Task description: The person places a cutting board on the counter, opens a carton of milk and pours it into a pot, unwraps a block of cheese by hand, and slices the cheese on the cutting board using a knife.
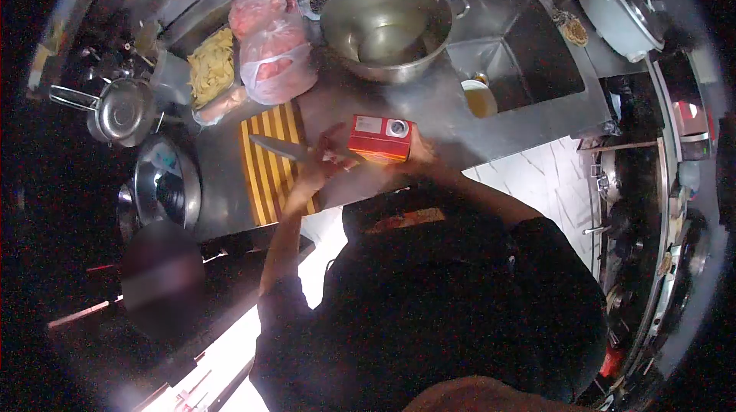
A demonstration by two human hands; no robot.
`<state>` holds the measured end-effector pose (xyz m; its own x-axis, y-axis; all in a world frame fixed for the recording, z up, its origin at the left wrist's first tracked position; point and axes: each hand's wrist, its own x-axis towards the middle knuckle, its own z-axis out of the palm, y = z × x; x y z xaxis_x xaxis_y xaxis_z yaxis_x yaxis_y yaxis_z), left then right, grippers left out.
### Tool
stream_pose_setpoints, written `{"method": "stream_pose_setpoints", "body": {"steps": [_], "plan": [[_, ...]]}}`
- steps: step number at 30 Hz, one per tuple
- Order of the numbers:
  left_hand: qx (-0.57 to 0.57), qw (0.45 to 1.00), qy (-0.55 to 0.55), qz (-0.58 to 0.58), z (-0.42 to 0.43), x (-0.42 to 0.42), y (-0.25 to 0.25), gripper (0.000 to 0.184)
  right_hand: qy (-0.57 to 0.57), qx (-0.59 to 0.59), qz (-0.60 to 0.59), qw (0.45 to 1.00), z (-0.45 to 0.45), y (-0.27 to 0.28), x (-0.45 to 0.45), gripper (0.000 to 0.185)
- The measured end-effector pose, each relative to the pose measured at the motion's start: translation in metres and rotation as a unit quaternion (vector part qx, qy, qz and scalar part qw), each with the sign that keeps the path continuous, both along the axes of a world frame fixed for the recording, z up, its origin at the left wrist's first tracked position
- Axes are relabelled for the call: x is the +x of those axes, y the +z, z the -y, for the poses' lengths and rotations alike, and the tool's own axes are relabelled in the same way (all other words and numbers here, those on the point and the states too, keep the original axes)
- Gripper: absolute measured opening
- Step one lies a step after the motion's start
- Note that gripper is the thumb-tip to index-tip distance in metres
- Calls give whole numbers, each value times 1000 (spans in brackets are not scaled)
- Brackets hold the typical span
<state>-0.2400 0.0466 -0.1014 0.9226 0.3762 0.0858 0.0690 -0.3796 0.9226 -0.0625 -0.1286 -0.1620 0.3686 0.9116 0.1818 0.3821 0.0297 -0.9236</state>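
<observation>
In the head view my left hand (309, 174) is closed around a knife, its blade (276, 148) pointing left over a striped wooden cutting board (264, 182). My right hand (418, 153) grips the side of a red box (373, 136) with a pale panel and a round picture on top. Between the two hands lies a dark red, crumpled-looking piece (333, 140); I cannot make out what it is. Part of the knife's handle is hidden by my fingers.
Behind the board sit pink-filled plastic bags (277, 59) and a container of pale strips (211, 67). A large metal pot (387, 67) stands beside the sink (529, 52), which holds a small bowl (479, 98). Metal pans (123, 111) and a basin (192, 182) are at left.
</observation>
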Motion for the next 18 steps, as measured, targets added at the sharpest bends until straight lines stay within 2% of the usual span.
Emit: {"method": "stream_pose_setpoints", "body": {"steps": [1, 2, 4, 6, 8, 10, 12, 13, 15, 16, 18], "plan": [[83, 996, -20, 7, 7, 4, -7, 54, 12, 8, 35, 999, -2, -7, 2, 95], [119, 992, -33, 38, 13, 13, -13, 60, 23, 17, 69, 997, -3, -13, 3, 93], [143, 987, -63, 21, 8, 22, -30, 66, -6, -10, 59, 998, -1, -20, 1, 91], [117, 986, -99, -73, -1, 29, -58, 67, -38, -36, 51, 997, 3, -23, 0, 88], [102, 991, -72, -54, -4, 28, -70, 69, -32, -36, 16, 999, 1, -18, 3, 86], [115, 989, -73, -50, -8, 29, -71, 71, 10, -11, -45, 999, -3, -6, 8, 85], [155, 980, -105, -61, -6, 33, -45, 73, 49, 15, -107, 993, -6, 13, 12, 84], [175, 979, -82, -61, -4, 34, -36, 74, 68, 27, -137, 988, -7, 19, 14, 84], [214, 974, -34, -60, 0, 33, -19, 75, 25, 39, -118, 992, -6, 26, 13, 81], [133, 989, -10, -67, 2, 33, -9, 74, 5, 44, -109, 993, -6, 29, 13, 80], [-32, 996, 40, -79, 7, 38, 22, 72, 81, 84, -231, 966, -9, 39, 21, 75]]}}
